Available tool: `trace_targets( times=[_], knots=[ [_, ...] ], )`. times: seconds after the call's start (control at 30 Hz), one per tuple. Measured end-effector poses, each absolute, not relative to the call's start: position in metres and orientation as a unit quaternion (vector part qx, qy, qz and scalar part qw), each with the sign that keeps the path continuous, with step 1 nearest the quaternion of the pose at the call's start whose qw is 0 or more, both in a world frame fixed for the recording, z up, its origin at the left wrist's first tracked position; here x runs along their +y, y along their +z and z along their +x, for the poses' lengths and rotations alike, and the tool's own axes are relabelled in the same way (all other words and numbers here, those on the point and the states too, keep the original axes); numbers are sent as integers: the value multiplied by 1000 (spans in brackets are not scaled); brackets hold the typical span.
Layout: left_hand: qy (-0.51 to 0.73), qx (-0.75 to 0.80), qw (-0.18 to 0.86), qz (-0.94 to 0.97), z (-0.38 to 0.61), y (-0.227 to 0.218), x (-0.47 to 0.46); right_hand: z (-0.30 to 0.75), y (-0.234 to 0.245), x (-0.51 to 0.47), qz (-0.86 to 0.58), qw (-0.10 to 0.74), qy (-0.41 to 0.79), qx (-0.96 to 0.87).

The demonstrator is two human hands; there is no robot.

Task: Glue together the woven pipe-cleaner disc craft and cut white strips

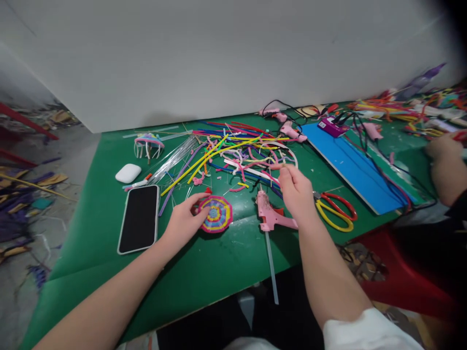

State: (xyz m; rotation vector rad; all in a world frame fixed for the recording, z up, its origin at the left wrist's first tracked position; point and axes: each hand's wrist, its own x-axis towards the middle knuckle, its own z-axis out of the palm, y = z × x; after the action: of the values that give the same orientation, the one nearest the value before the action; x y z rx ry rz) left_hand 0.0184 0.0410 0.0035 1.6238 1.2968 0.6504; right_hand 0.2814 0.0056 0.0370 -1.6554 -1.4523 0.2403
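My left hand (186, 214) is closed on the edge of a round, many-coloured disc (216, 214), which looks coiled from pipe cleaners in pink, yellow and blue rings. The thumb lies over its face. My right hand (295, 187) reaches to the near right side of a loose heap of pipe cleaners (241, 155). Its fingers are pinched together at the heap; what they hold, if anything, I cannot make out. Below that hand a pink hot glue gun (268, 214) lies with its nozzle pointing away and a long glue stick (272, 272) overhanging the table edge.
At left lie a phone (138, 218), a white case (128, 173) and a small jellyfish-like pipe-cleaner piece (149, 143). Red-and-yellow-handled scissors (335, 211) rest right of the glue gun. Beyond are a blue board (350, 170), a purple power block (331, 125), cords and another person's hand (447, 146).
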Motion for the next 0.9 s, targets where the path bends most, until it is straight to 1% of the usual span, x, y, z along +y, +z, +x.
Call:
trace_targets(
  times=[0.07,0.17,0.23,0.3,0.37,0.43,0.57,0.7,0.9],
  knots=[
    [305,522,557,569,21,6,42,275,37,4,-668,432,108,-596],
    [345,475,684,432,24,11,41,264,40,0,-645,404,152,-631],
    [354,435,736,378,25,13,39,256,41,-4,-623,393,185,-650],
    [355,408,766,348,25,15,38,250,43,-9,-602,408,222,-649],
    [350,395,781,332,26,15,37,243,44,-14,-586,431,250,-640],
    [353,391,785,326,26,16,36,237,45,-18,-577,444,249,-639],
    [372,420,757,336,26,17,37,228,48,-23,-579,434,194,-663],
    [391,427,734,355,25,13,40,226,46,-22,-566,417,166,-692],
    [385,462,719,348,26,9,41,225,36,-20,-534,426,120,-721]
  ],
)
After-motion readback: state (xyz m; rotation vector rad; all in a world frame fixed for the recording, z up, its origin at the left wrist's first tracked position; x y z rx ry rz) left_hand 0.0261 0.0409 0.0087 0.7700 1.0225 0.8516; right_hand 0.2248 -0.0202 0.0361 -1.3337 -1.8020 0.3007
